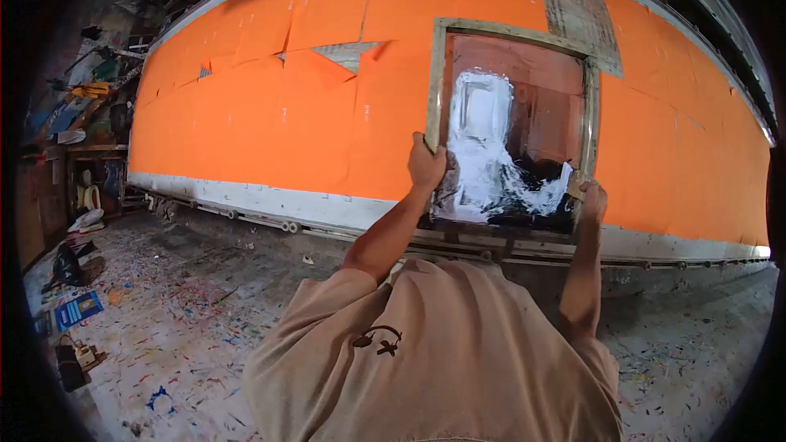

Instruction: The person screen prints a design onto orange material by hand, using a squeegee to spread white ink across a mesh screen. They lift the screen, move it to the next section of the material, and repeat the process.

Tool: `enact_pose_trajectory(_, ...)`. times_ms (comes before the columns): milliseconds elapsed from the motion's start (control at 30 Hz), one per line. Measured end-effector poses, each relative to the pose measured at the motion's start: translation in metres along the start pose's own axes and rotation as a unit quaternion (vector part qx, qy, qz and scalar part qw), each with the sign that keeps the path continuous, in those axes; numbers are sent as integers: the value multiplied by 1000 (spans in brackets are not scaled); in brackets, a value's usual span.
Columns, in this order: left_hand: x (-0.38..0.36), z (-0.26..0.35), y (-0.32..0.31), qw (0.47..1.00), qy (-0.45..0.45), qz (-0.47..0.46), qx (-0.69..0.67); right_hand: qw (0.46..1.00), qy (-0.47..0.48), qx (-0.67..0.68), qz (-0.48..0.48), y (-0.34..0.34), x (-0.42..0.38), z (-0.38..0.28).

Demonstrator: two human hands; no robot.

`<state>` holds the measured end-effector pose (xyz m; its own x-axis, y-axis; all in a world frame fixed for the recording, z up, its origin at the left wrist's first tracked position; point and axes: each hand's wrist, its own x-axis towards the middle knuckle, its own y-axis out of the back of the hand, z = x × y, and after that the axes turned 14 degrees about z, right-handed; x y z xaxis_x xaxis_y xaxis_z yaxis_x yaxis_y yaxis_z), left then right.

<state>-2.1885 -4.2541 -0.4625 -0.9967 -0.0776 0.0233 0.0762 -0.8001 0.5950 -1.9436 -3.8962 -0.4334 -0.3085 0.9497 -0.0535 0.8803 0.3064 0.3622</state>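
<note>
Upright in front of me is a screen-printing frame (pixel 439 90) with wooden rails, against a long orange-covered surface. Its dark reddish mesh (pixel 550 115) carries thick white paint (pixel 479 168), smeared toward the lower right. My left hand (pixel 427 165) is closed around the left rail of the frame, below its middle. At the lower right rail, my right hand (pixel 594 199) is closed on a small tan squeegee (pixel 576 185) with its edge at the end of the white smear. Part of the squeegee is hidden by the fingers.
Orange sheets (pixel 246 127) cover the long slanted surface, torn open at a gap (pixel 348 55). A bare grey patch (pixel 580 15) shows above the frame. Along the bottom runs a metal rail (pixel 291 227). Paint spots the floor (pixel 196 344); a blue packet (pixel 79 311) and clutter lie left.
</note>
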Motion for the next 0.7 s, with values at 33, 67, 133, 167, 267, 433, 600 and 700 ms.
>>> enact_pose_trajectory(33,-5,-2,-1,1000,4,-2,4,997,-39,-65,14,6,-4,6)
enact_pose_trajectory(67,-10,-5,2,999,-21,11,43,988,-80,-132,26,15,-11,16)
enact_pose_trajectory(133,-17,-3,12,995,-49,11,85,993,-41,-105,-13,34,-30,37)
enact_pose_trajectory(167,-17,-6,10,995,-44,11,92,996,6,-73,-47,38,-36,44)
enact_pose_trajectory(267,-14,-14,5,985,-67,17,156,997,-1,-57,-49,31,-46,22)
enact_pose_trajectory(433,-14,-19,0,984,-85,8,155,993,-83,-87,-6,22,-42,65)
enact_pose_trajectory(600,-19,-17,5,986,-101,27,128,882,321,-332,-100,-57,-105,-17)
enact_pose_trajectory(700,-15,-15,10,990,-45,-37,126,797,366,-292,-382,-176,-68,-96)
